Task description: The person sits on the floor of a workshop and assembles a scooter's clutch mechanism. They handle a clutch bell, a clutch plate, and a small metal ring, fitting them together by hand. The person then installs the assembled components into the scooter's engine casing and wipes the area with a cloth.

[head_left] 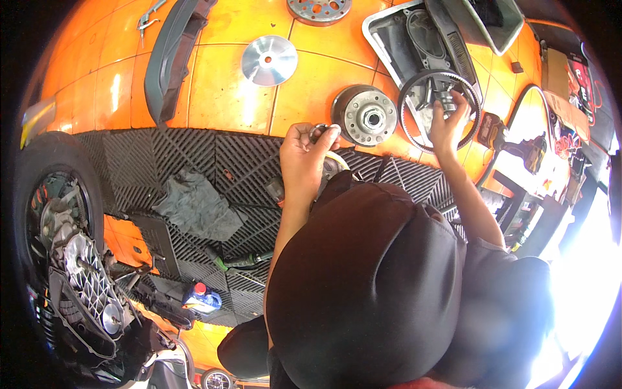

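Note:
My left hand (304, 152) is closed, thumb and fingers pinching a small dark round metal part (317, 133). Just right of it lies a clutch assembly (368, 117), a round metal piece with a ring of holes and a central hub. My right hand (448, 126) reaches through the loop of a black toothed drive belt (403, 107), its fingers round a stepped, shiny metal part (444, 98) whose exact kind is unclear. Belt and part are over a grey tray (372, 32). A silver pulley disc (269, 61) lies flat on the orange tiles, farther off.
A black plastic cover (170, 65) and a perforated metal drum (319, 9) lie on the tiles. A cordless driver (518, 146) sits at right. On the black ribbed mat are a grey rag (197, 206) and a green-handled tool (240, 260). An opened scooter engine (91, 279) stands left.

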`<state>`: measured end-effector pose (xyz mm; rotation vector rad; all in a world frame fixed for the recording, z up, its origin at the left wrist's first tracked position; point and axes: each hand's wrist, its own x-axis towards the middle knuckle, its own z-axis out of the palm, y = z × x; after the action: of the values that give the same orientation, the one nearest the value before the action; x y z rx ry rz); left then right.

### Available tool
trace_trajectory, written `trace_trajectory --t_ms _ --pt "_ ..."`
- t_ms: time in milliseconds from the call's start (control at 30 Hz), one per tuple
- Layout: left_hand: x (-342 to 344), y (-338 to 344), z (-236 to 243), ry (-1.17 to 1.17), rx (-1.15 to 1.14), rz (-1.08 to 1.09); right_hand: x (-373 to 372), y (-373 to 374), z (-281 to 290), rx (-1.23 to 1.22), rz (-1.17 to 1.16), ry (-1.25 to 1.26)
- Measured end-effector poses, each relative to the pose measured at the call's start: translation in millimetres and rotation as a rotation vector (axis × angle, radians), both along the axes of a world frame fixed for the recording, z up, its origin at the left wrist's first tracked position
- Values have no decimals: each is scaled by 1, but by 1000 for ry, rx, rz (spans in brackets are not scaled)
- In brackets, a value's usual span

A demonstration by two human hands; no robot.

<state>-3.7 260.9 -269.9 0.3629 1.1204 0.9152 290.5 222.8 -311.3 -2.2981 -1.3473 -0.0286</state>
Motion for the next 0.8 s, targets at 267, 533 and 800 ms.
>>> trace_trajectory --t_ms 267,533,800 --pt "-20 0 -14 114 -48 -5 67 -7 -20 -327 -20 72" --pt "-43 2 -24 178 -89 30 55 -39 23 -437 286 108" --pt "-36 2 -26 145 -87 39 70 -43 5 -352 419 37"
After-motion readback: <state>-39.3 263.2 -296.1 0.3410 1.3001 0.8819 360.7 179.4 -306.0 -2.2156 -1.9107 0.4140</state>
